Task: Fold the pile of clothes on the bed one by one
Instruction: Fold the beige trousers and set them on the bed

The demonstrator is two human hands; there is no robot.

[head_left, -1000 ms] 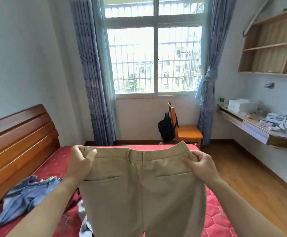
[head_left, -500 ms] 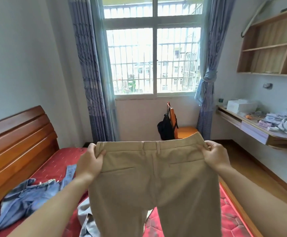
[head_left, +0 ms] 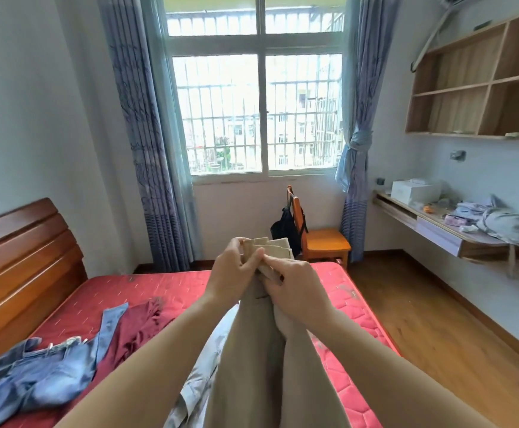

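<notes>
The red bed (head_left: 159,285) ran toward the window. Above it hung the khaki trousers (head_left: 252,350), halves lying face to face, their long axis dropping from the raised waistband down toward the person. Jeans (head_left: 45,375), a maroon garment (head_left: 140,325) and a pale garment (head_left: 196,375) lay unfolded on the mattress. The left hand (head_left: 236,273) and right hand (head_left: 295,282) touched at the waistband, equally near, their fingers curled and pinching the doubled band. A white box (head_left: 412,190) sat closed, contents unseen.

Trousers (head_left: 247,359) cut off below, jeans (head_left: 38,375) clipped at left (pale garment (head_left: 194,393) half-hidden)
</notes>
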